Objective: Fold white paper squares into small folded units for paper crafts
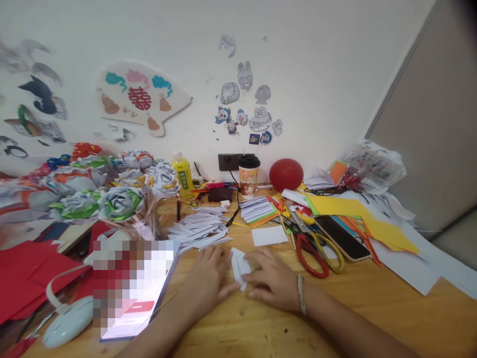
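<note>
A small folded piece of white paper stands between my two hands at the front middle of the wooden table. From the left, my left hand grips it, with the thumb at its lower end and the fingers curled at its side. My right hand has fingers on its right side and wears a bracelet on the wrist. Just beyond lie a heap of folded white paper strips and a blank white sheet. Behind that sheet is a stack of paper slips.
Red-and-yellow-handled scissors and a dark phone lie to the right. A lit tablet and paper flowers occupy the left. A drink cup, yellow bottle and red balloon stand near the wall.
</note>
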Motion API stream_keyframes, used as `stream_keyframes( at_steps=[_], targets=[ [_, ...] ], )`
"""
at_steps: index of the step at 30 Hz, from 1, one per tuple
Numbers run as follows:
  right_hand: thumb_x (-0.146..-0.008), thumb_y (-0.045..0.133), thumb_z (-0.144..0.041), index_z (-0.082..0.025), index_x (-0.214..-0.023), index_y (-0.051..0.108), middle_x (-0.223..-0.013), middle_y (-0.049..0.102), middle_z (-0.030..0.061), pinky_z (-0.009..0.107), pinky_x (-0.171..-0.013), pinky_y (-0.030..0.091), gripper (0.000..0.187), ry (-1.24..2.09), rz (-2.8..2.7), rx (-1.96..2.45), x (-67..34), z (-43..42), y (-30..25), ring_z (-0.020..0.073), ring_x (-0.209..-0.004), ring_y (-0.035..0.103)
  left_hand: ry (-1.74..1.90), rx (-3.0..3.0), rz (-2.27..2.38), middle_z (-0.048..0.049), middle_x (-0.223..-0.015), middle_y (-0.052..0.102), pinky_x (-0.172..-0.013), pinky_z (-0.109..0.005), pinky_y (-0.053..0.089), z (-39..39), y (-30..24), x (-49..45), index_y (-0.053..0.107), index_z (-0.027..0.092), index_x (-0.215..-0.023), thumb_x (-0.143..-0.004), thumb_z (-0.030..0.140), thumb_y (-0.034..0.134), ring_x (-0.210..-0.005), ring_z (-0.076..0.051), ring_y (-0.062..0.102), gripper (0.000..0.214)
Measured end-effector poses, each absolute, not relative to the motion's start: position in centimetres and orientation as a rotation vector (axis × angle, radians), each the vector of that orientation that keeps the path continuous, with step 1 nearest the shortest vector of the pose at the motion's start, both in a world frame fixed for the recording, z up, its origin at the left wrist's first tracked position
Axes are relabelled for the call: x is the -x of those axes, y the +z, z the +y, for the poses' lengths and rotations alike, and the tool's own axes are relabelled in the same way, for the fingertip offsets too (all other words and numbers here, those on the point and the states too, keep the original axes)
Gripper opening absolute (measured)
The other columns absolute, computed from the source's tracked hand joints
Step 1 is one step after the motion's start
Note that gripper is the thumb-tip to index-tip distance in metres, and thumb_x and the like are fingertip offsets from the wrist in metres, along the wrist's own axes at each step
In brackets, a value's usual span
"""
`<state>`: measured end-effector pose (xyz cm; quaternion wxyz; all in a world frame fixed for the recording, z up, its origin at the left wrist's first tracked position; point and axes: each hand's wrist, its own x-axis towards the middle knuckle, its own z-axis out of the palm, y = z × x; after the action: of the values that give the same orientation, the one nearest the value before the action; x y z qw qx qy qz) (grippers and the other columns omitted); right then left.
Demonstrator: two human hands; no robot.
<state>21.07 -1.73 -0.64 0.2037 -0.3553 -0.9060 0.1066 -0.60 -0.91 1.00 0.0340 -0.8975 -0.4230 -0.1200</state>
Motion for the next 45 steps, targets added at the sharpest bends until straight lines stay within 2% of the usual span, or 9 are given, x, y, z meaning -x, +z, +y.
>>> stream_keyframes(
  at_steps=[3,9,14,17,20,25,33,38,45],
  targets=[
    [-0.081,0.059,-0.042,-0.026,-0.107,0.063,-0.124,0.05,0.0077,0.038,-0.091,0.037,0.031,0.316,-2.57,0.881,-20.5,-2.1,-0.6,0.0226,-0.108,0.043,-0.403,2.845,-1.223,-0.0166,-0.115,0.052,-0.088,-0.05,0.039,-1.2,0.2,0.4,0.05,0.014,-0.123,-0.074,0.057,0.06,-0.104,-0.033,0.045,0.066],
    [-0.084,0.055,-0.025,-0.018,-0.123,0.049,-0.12,0.056,0.0077,0.037,-0.096,0.034,0.04,0.324,-2.526,0.956,-21.6,-0.9,0.0,0.0212,-0.109,0.044,-0.427,2.961,-1.02,-0.0142,-0.112,0.054,-0.086,-0.044,0.043,-0.8,0.0,0.6,0.051,0.017,-0.12,-0.081,0.044,0.059,-0.102,-0.028,0.05,0.048],
    [-0.084,0.057,-0.03,-0.019,-0.107,0.058,-0.094,0.063,0.0067,0.035,-0.081,0.038,0.026,0.065,-2.639,1.062,-22.1,-0.3,-0.1,0.0208,-0.09,0.05,-0.522,2.89,-0.958,-0.0083,-0.092,0.061,-0.075,-0.034,0.048,-0.5,0.5,1.1,0.058,0.018,-0.106,-0.093,0.033,0.039,-0.084,-0.021,0.055,0.027],
    [-0.086,0.055,-0.03,-0.017,-0.096,0.06,-0.083,0.061,0.006,0.033,-0.073,0.038,0.017,-0.115,-2.661,1.064,-21.8,-0.4,-0.4,0.02,-0.081,0.05,-0.527,2.81,-0.938,-0.0057,-0.084,0.062,-0.07,-0.03,0.048,-0.6,0.4,1.2,0.06,0.017,-0.096,-0.096,0.018,0.028,-0.078,-0.018,0.055,0.032],
    [-0.086,0.055,-0.027,-0.017,-0.087,0.06,-0.077,0.06,0.005,0.031,-0.067,0.036,0.012,-0.204,-2.632,1.056,-21.5,-0.3,-0.9,0.019,-0.076,0.049,-0.457,2.777,-0.924,-0.0051,-0.081,0.061,-0.071,-0.03,0.048,-0.8,0.1,1.0,0.059,0.015,-0.087,-0.094,0.012,0.032,-0.076,-0.017,0.056,0.029],
    [-0.086,0.056,-0.027,-0.016,-0.075,0.06,-0.071,0.06,0.0037,0.03,-0.063,0.034,0.016,-0.251,-2.562,1.015,-21.5,-0.1,-1.7,0.0176,-0.071,0.048,-0.408,2.756,-0.958,-0.0051,-0.078,0.06,-0.068,-0.032,0.047,-1.0,0.0,0.4,0.058,0.015,-0.082,-0.091,0.014,0.041,-0.074,-0.02,0.054,0.019],
    [-0.085,0.059,-0.025,-0.017,-0.08,0.061,-0.075,0.061,0.0035,0.028,-0.064,0.035,0.01,-0.185,-2.61,0.949,-22.1,0.2,-1.2,0.017,-0.075,0.049,-0.569,2.845,-1.254,-0.004,-0.076,0.059,-0.066,-0.026,0.046,-1.0,0.2,-0.1,0.058,0.015,-0.077,-0.091,0.012,0.035,-0.07,-0.016,0.054,0.027],
    [-0.085,0.053,-0.016,-0.017,-0.073,0.06,-0.074,0.06,0.0042,0.029,-0.063,0.034,0.014,-0.277,-2.592,0.974,-21.8,0.0,-1.0,0.0173,-0.074,0.047,-0.629,2.84,-1.181,-0.0047,-0.074,0.057,-0.065,-0.027,0.045,-0.7,-0.3,0.1,0.058,0.016,-0.075,-0.091,0.015,0.034,-0.069,-0.016,0.053,0.029],
    [-0.085,0.055,-0.019,-0.017,-0.072,0.059,-0.077,0.06,0.0036,0.028,-0.063,0.033,0.013,-0.202,-2.497,1.028,-21.3,0.0,-1.6,0.0164,-0.073,0.046,-0.528,2.809,-1.221,-0.0041,-0.075,0.057,-0.065,-0.029,0.044,-0.4,-0.7,-0.1,0.057,0.016,-0.074,-0.091,0.018,0.039,-0.07,-0.017,0.052,0.025]
  ],
)
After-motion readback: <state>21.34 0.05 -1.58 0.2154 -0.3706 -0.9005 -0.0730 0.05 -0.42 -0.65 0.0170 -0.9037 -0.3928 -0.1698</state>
